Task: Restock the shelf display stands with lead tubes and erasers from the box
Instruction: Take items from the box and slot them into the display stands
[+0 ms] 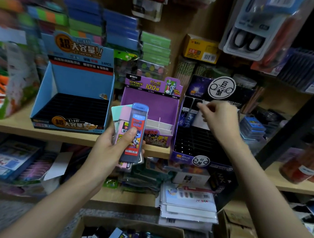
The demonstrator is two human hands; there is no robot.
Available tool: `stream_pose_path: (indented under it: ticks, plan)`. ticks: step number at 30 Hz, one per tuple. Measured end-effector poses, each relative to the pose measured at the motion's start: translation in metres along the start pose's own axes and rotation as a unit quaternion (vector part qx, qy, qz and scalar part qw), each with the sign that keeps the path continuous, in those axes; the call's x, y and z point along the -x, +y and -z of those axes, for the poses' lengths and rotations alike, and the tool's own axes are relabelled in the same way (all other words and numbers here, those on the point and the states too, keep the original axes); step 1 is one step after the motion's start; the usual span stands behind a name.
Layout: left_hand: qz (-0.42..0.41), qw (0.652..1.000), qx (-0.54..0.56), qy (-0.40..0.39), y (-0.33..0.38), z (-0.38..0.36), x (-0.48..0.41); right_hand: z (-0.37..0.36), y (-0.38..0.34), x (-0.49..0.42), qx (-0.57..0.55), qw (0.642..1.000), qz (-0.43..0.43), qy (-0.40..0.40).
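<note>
Left hand point(106, 145) grips fanned lead tubes point(135, 132); right hand point(221, 117) at the dark stand point(193, 140).
Left fingers point(131, 135) curl round a blue tube, pink and mint ones behind, before the purple stand point(153, 103). Right fingers point(202, 107) bunch at the stand's upright tubes point(187, 111); whether they pinch one, I cannot tell. The box point(79, 226) lies below the shelf point(12, 125).

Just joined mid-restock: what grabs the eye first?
Centre frame, the left hand grips a fan of lead tubes, a blue tube with a red label foremost. The right hand reaches into the dark display stand at right; the blue display stand at left shows bare black slots.
</note>
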State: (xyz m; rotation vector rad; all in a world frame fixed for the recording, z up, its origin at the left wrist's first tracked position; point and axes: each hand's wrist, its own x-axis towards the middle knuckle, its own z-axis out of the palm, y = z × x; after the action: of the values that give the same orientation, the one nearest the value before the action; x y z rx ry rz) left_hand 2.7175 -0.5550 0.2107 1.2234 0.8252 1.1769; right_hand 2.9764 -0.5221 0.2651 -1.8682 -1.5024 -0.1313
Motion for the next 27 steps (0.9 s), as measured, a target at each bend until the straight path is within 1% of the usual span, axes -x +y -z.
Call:
stream_pose_path:
  ticks: [1,2,3,4,5,6,7,8,10,12,13,14,16,17,20,22,24,27]
  plan:
    - [0.0,1.0,0.001,0.002,0.001,0.001,0.0,0.009,-0.011,0.003,-0.045,0.999,0.007,0.01]
    - [0.001,1.0,0.002,0.004,0.002,0.0,0.001,0.017,-0.025,0.008,-0.115,0.993,0.006,-0.002]
    - [0.003,1.0,0.0,0.006,0.003,0.0,0.002,0.021,-0.041,0.017,-0.199,0.979,-0.005,-0.041]
    - [0.005,1.0,-0.004,0.008,0.004,-0.001,0.003,0.022,-0.057,0.028,-0.281,0.954,-0.027,-0.1]
    - [0.006,1.0,-0.006,0.007,0.005,-0.001,0.005,0.018,-0.071,0.04,-0.337,0.926,-0.052,-0.164]
    - [0.006,1.0,-0.007,0.006,0.005,-0.002,0.007,0.012,-0.083,0.052,-0.36,0.904,-0.071,-0.22]
    - [0.008,1.0,-0.008,0.005,0.005,-0.002,0.009,0.005,-0.093,0.062,-0.365,0.891,-0.083,-0.258]
    - [0.01,1.0,-0.01,0.004,0.005,-0.001,0.012,-0.001,-0.101,0.071,-0.37,0.881,-0.096,-0.278]
    - [0.015,1.0,-0.017,0.005,0.006,0.003,0.017,-0.009,-0.109,0.081,-0.413,0.853,-0.138,-0.289]
    - [0.018,0.999,-0.028,0.011,0.006,0.009,0.021,-0.013,-0.112,0.087,-0.467,0.809,-0.18,-0.309]
    - [0.017,0.999,-0.03,0.019,0.006,0.012,0.022,-0.015,-0.113,0.089,-0.482,0.794,-0.19,-0.317]
    - [0.015,0.999,-0.032,0.029,0.006,0.016,0.023,-0.015,-0.114,0.089,-0.487,0.79,-0.193,-0.318]
    - [0.014,0.998,-0.036,0.048,0.006,0.026,0.025,-0.013,-0.114,0.08,-0.491,0.803,-0.183,-0.284]
    - [0.015,0.998,-0.031,0.052,0.007,0.031,0.026,-0.009,-0.111,0.071,-0.495,0.815,-0.171,-0.248]
    - [-0.001,0.998,0.0,0.06,0.011,0.044,0.026,0.007,-0.092,0.042,-0.48,0.863,-0.123,-0.099]
    - [-0.014,0.998,0.004,0.068,0.014,0.049,0.026,0.008,-0.076,0.029,-0.426,0.899,-0.094,-0.017]
    - [-0.02,0.998,0.0,0.067,0.015,0.051,0.026,0.0,-0.064,0.022,-0.354,0.932,-0.062,0.033]
    - [-0.023,0.998,-0.002,0.063,0.015,0.052,0.025,-0.017,-0.055,0.017,-0.278,0.959,-0.004,0.056]
